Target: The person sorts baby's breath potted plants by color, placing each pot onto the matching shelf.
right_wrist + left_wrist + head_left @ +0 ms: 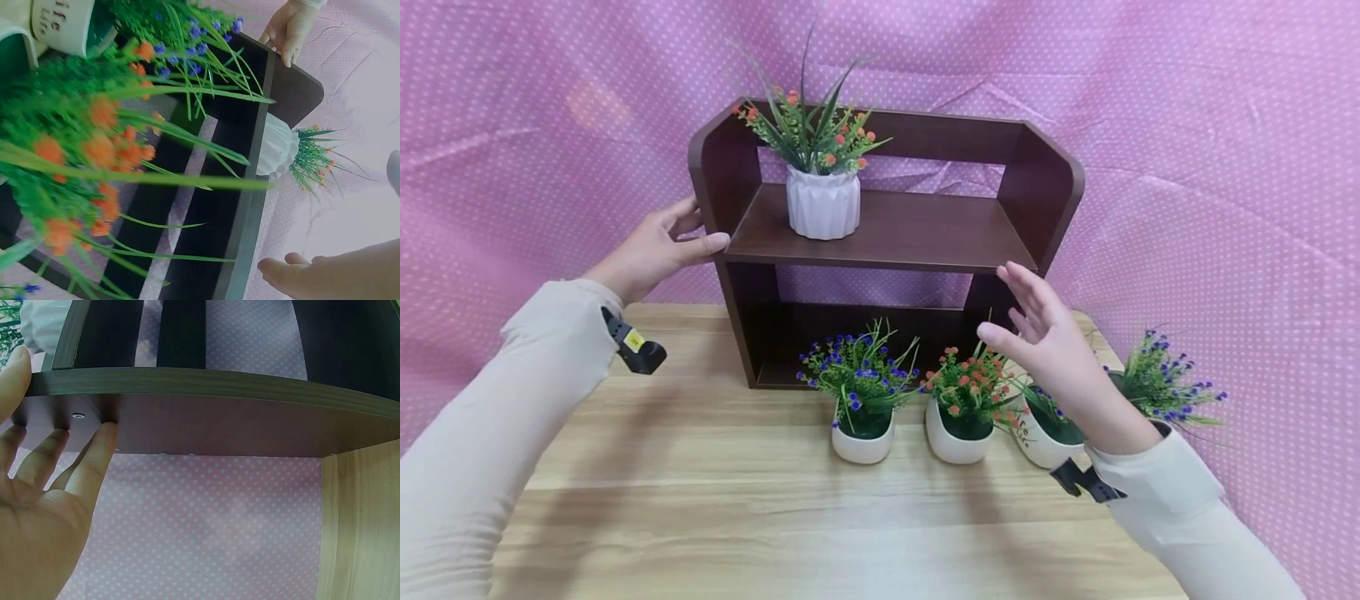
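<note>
My left hand [651, 250] is at the left side of a dark brown two-tier shelf [925, 229]. In the left wrist view its straight fingers [94, 462] press their tips against the outer side panel, while the thumb [15, 381] lies at the front edge. A ribbed white flowerpot [823, 207] with orange flowers and long grassy leaves stands upright on the upper tier, left of centre. Over the potted plants in front, my right hand [1045, 342] hovers near the shelf's right front, fingers loosely spread, holding nothing.
Before the lower tier stand a white pot with blue flowers [862, 442] and a white pot with orange flowers [958, 433]. Another white pot [1045, 437] and more blue flowers [1172, 379] are at the right, partly behind my arm. Pink dotted cloth [1225, 167] hangs behind the wooden table [775, 517].
</note>
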A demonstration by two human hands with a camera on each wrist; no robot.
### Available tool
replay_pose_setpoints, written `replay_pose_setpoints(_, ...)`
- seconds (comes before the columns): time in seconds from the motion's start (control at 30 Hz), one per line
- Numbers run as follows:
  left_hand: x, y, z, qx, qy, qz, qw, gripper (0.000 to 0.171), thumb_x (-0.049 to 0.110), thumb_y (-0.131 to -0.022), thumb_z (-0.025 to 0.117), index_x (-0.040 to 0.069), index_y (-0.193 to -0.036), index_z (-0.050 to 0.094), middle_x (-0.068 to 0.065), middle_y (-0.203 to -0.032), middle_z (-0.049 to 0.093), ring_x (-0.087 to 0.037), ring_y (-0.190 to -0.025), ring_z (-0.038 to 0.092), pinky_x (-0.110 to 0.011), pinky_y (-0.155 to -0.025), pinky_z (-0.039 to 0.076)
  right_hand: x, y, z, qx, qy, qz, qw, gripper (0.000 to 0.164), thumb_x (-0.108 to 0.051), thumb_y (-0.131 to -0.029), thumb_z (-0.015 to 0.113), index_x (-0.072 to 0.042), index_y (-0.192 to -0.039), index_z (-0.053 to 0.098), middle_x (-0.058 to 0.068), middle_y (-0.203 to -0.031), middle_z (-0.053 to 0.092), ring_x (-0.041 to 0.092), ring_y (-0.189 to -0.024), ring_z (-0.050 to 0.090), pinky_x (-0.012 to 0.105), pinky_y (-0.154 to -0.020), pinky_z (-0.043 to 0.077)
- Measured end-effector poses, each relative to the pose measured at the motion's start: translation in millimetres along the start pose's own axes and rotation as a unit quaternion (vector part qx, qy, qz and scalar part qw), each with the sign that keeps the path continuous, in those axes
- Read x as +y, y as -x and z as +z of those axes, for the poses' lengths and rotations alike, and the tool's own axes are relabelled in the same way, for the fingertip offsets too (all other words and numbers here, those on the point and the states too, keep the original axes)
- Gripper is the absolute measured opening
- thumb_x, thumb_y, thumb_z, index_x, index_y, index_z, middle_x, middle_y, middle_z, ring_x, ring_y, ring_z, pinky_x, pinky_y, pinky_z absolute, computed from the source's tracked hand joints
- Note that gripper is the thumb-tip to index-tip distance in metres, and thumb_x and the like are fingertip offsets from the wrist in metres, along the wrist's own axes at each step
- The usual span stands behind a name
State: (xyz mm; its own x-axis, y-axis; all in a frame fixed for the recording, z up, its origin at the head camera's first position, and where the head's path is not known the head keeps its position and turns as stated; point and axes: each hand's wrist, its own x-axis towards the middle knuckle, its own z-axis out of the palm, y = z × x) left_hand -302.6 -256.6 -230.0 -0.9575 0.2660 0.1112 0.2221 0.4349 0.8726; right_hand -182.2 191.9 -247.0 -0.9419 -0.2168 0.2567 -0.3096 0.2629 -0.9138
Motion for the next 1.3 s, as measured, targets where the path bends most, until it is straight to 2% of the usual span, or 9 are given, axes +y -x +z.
replay_pose_setpoints(0.17, -1.8, -1.0, -1.0, 0.0, 0.002, 0.002, 1.0, 0.074, 0.032, -0.093, 0.063, 0.039, -0.152, 0.017, -0.005, -0.158, 0.023, -0.029, -0.142, 0.026, -0.047, -0.111, 0.033, 13, 19, -3, -0.001, 0.009, 0.017, 1.0, 0.078, -0.013, -0.092, 0.066, -0.013, -0.153, 0.018, 0.002, -0.158, 0.023, 0.019, -0.146, 0.017, 0.031, -0.118, 0.02)
replay_pose_setpoints(0.4, -1.0, -2.4, 0.1, -0.003, 0.007, 0.006, 1.0, 0.074, 0.031, -0.094, 0.062, 0.039, -0.151, 0.018, -0.005, -0.158, 0.023, -0.03, -0.143, 0.024, -0.052, -0.113, 0.028, 40, 45, -5, 0.001, 0.019, 0.014, 1.0, 0.082, -0.005, -0.088, 0.068, -0.007, -0.153, 0.017, 0.011, -0.159, 0.019, 0.026, -0.146, 0.014, 0.021, -0.115, 0.024)
replay_pose_setpoints(0.53, -0.5, -3.2, 0.8, -0.005, 0.003, 0.002, 1.0, 0.074, 0.032, -0.094, 0.062, 0.039, -0.152, 0.016, -0.005, -0.158, 0.022, -0.031, -0.144, 0.021, -0.053, -0.113, 0.026, 54, 59, -7, 0.002, 0.018, 0.019, 1.0, 0.083, -0.004, -0.088, 0.068, -0.008, -0.153, 0.016, 0.013, -0.159, 0.018, 0.03, -0.146, 0.013, 0.011, -0.11, 0.027)
replay_pose_setpoints(0.7, -1.1, -3.0, -0.4, -0.006, 0.004, -0.006, 1.0, 0.075, 0.032, -0.094, 0.062, 0.038, -0.152, 0.015, -0.005, -0.159, 0.021, -0.031, -0.144, 0.018, -0.052, -0.113, 0.027, 65, 71, -8, 0.016, 0.028, 0.024, 0.999, 0.084, -0.003, -0.088, 0.068, -0.009, -0.153, 0.015, 0.014, -0.159, 0.017, 0.03, -0.146, 0.013, 0.004, -0.105, 0.025)
replay_pose_setpoints(0.93, -2.9, -3.2, -3.2, -0.004, 0.005, -0.002, 1.0, 0.074, 0.033, -0.093, 0.063, 0.041, -0.151, 0.018, -0.004, -0.158, 0.022, -0.03, -0.144, 0.019, -0.051, -0.112, 0.029, 81, 82, -4, 0.03, 0.03, 0.035, 0.998, 0.086, -0.002, -0.087, 0.068, -0.005, -0.153, 0.014, 0.017, -0.159, 0.015, 0.031, -0.146, 0.01, 0.007, -0.109, 0.023)
replay_pose_setpoints(1.13, -2.8, -3.4, -2.6, -0.003, 0.008, -0.002, 1.0, 0.074, 0.03, -0.094, 0.062, 0.036, -0.153, 0.017, -0.006, -0.158, 0.025, -0.029, -0.144, 0.022, -0.044, -0.111, 0.034, 97, 90, 5, 0.05, 0.042, 0.02, 0.998, 0.088, -0.001, -0.084, 0.071, -0.015, -0.153, 0.019, 0.013, -0.159, 0.016, 0.029, -0.145, 0.013, 0.005, -0.108, 0.023)
replay_pose_setpoints(1.3, -2.1, -3.8, -1.1, 0.0, 0.011, 0.001, 0.9999, 0.075, 0.027, -0.094, 0.063, 0.032, -0.153, 0.016, -0.007, -0.157, 0.026, -0.028, -0.143, 0.025, -0.038, -0.109, 0.038, 104, 98, 14, 0.061, 0.06, 0.011, 0.996, 0.09, -0.002, -0.08, 0.075, -0.016, -0.152, 0.023, 0.012, -0.158, 0.019, 0.035, -0.143, 0.017, 0.007, -0.108, 0.023)
